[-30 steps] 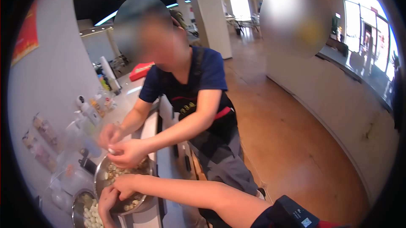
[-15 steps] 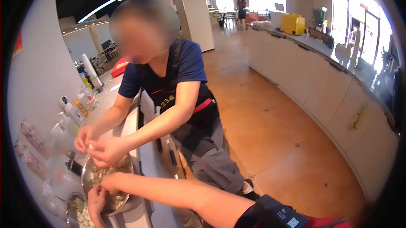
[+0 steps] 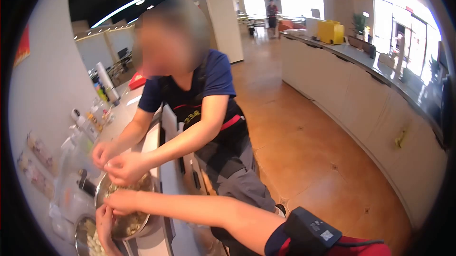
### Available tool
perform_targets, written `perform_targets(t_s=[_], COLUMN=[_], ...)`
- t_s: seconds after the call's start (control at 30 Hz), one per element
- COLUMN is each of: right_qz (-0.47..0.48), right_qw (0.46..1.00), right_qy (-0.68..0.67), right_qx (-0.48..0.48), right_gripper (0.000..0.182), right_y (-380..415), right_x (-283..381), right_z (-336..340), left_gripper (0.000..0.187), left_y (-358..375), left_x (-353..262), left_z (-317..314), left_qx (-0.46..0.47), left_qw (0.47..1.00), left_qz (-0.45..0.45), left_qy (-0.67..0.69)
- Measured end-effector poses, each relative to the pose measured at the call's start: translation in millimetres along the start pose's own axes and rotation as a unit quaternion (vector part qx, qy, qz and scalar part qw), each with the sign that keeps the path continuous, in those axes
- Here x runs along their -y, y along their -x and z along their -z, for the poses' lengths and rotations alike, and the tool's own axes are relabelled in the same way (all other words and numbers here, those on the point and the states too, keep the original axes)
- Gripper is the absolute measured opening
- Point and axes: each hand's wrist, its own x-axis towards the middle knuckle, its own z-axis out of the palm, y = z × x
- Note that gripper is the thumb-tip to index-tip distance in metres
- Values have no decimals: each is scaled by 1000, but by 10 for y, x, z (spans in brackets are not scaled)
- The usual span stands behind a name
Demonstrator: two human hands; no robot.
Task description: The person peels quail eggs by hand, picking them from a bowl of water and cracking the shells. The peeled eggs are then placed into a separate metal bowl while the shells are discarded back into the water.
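Observation:
My right hand (image 3: 122, 202) reaches in from the right over a metal bowl (image 3: 148, 212) of what look like unpeeled garlic cloves and loose skins (image 3: 132, 229). Its fingers are closed and meet those of my left hand (image 3: 104, 225) at the bowl's near left side. My left fingers are bent in a pinch; whatever lies between the two hands is hidden. Below left stands a second metal bowl (image 3: 79, 237) with smooth white peeled garlic cloves (image 3: 95, 245), partly behind my left hand and forearm.
Across the bowl a co-worker (image 3: 190, 109) in a dark apron pinches a small pale piece in both hands (image 3: 118, 165). Bottles (image 3: 85, 125) and a dark-handled item (image 3: 86, 183) stand along the wall. A long counter (image 3: 332, 71) runs at right; another person (image 3: 272, 16) stands far back.
The view has shifted slightly. My right hand has moved a little left across the bowl, and my left fingers are now lower and partly covered by it. The co-worker's hands stay over the bowl.

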Motion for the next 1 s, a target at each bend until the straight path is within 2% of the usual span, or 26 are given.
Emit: perform_targets(t_s=[0.03,0.07,0.1,0.13,0.23,0.3,0.33,0.43,0.5,0.53,0.6,0.7,0.77,0.93,1.0], right_qz=[-4,-17,-1,20,1,11,-19,-22,-5,7,7,49,23,0,44], right_qw=[1000,999,1000,998,999,998,999,999,999,998,999,996,990,991,994], right_qy=[-19,-37,-27,-58,-51,-45,-30,-45,-43,-36,-34,-61,-108,-120,-63], right_qx=[-14,-8,-14,-27,18,-47,-12,-17,-28,-42,-13,-43,-88,-55,-76], right_gripper=[20,19,17,16,17,19,20,22,23,24,27,26,22,17,16], right_y=[3,-9,-14,-25,-76,-4,7,4,-5,-21,-24,-28,-36,-43,-26], right_x=[14,52,80,40,78,14,17,41,119,152,152,133,126,107,46], right_z=[-1,33,76,57,153,47,51,72,143,169,208,173,139,193,140], left_gripper=[27,26,26,26,27,28,27,26,27,27,28,23,20,23,25], left_y=[31,52,109,113,113,96,114,123,144,151,188,227,210,175,181], left_x=[-39,-32,-122,-116,-194,-85,-136,-170,-154,-82,-148,-229,-237,-224,-195], left_z=[-66,-10,-4,31,52,39,23,12,22,45,104,61,41,58,47], left_qx=[-7,0,11,21,10,3,7,15,-55,-98,-22,-47,-57,-38,-22], left_qw=[999,999,1000,999,999,999,1000,999,989,989,996,993,985,986,979], left_qz=[-21,-1,-9,-13,-3,11,18,13,6,10,-34,-28,-50,-46,-23], left_qy=[41,42,9,31,44,33,0,33,137,114,79,109,155,157,204])
